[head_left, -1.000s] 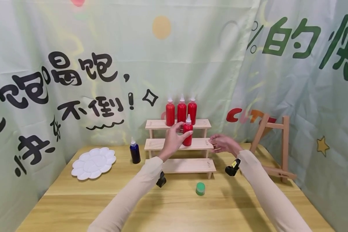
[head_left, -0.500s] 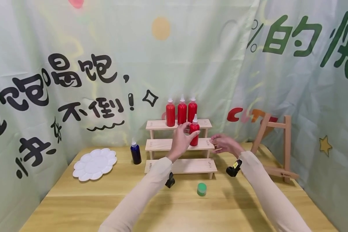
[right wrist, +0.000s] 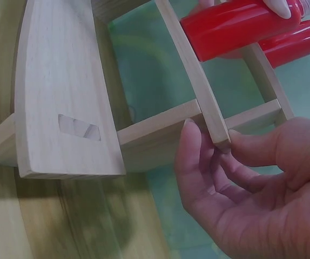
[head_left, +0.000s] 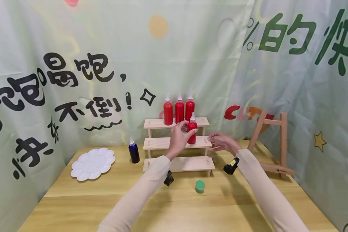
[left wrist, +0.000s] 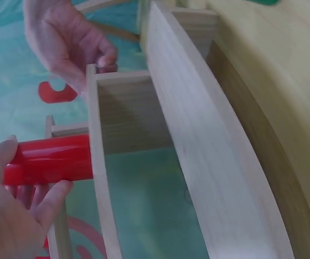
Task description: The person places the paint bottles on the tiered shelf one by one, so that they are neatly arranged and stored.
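On the middle tier of a three-step wooden display stand [head_left: 158, 144] stands a red squeeze bottle [head_left: 192, 125] with a white pointed nozzle. My left hand [head_left: 177, 138] grips it, thumb in front and fingers behind; in the left wrist view the base of the bottle meets the shelf board. My right hand [head_left: 224, 141] is at the right end of that same tier. There, in the right wrist view, the thumb and fingers pinch the corner of the board [right wrist: 211, 113]. Several red bottles of the same kind [head_left: 168, 113] stand upright on the top tier.
A dark blue bottle [head_left: 134, 153] stands left of the stand, beside a white flower-shaped palette [head_left: 92, 163]. In front sits a small green-lidded jar [head_left: 200, 186]. A wooden easel [head_left: 282, 145] stands at the right. Printed cloth [head_left: 191, 58] hangs behind the table.
My left hand has shifted the red bottle to the right along the middle tier, closer to its right end. My right hand has stayed at the board's end.
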A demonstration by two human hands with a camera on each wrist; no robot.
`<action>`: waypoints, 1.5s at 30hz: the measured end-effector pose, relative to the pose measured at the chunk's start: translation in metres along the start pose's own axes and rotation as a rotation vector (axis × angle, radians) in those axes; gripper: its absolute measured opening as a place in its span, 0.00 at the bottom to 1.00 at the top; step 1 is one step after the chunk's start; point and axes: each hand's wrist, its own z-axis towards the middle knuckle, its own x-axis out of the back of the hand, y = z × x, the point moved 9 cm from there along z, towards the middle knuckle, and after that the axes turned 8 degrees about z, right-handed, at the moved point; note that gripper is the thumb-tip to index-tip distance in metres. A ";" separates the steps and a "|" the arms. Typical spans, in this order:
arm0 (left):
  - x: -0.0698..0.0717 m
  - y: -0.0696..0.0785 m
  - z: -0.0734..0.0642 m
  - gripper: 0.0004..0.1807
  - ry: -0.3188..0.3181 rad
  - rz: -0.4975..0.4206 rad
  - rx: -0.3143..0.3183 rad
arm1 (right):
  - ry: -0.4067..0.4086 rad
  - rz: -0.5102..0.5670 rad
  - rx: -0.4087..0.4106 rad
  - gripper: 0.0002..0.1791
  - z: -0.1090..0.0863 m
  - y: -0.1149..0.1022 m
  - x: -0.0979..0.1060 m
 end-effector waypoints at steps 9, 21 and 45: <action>0.001 -0.001 0.005 0.27 -0.066 -0.022 0.065 | -0.025 -0.046 -0.008 0.19 0.000 -0.008 0.005; 0.053 -0.009 -0.013 0.24 -0.131 0.021 0.060 | -0.045 -0.011 -0.002 0.15 -0.001 -0.006 0.012; 0.212 -0.107 -0.052 0.10 0.251 0.080 0.091 | -0.118 -0.007 0.016 0.16 0.000 -0.004 0.001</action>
